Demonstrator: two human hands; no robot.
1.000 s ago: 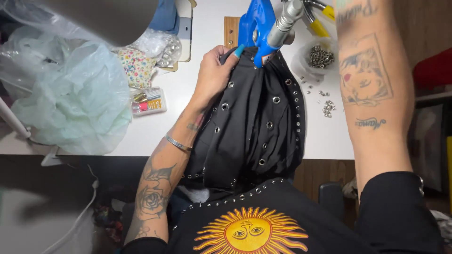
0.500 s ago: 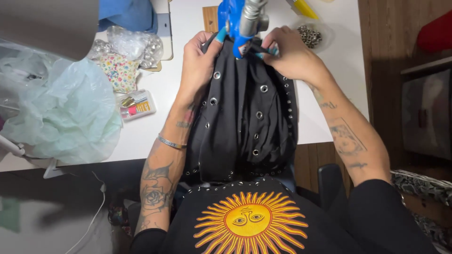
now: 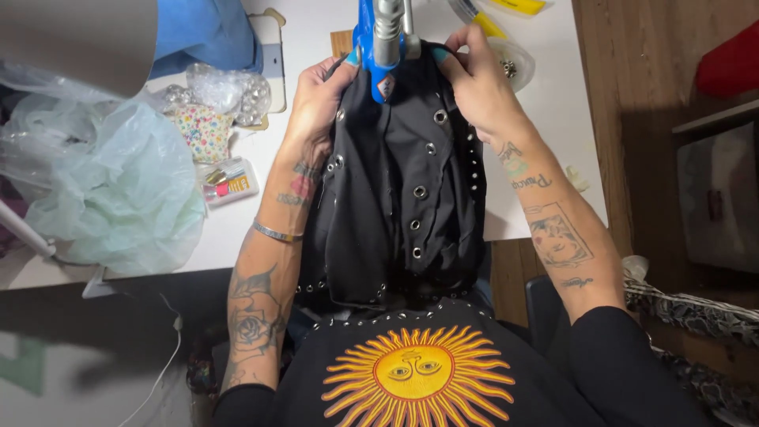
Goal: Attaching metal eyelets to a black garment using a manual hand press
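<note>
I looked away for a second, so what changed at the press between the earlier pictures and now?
The right hand, raised off to the side a second ago, came down and took hold of the black studded garment at the blue press. The left hand kept its grip on the garment's other edge. The clear plastic bag stayed put on the white table.
</note>
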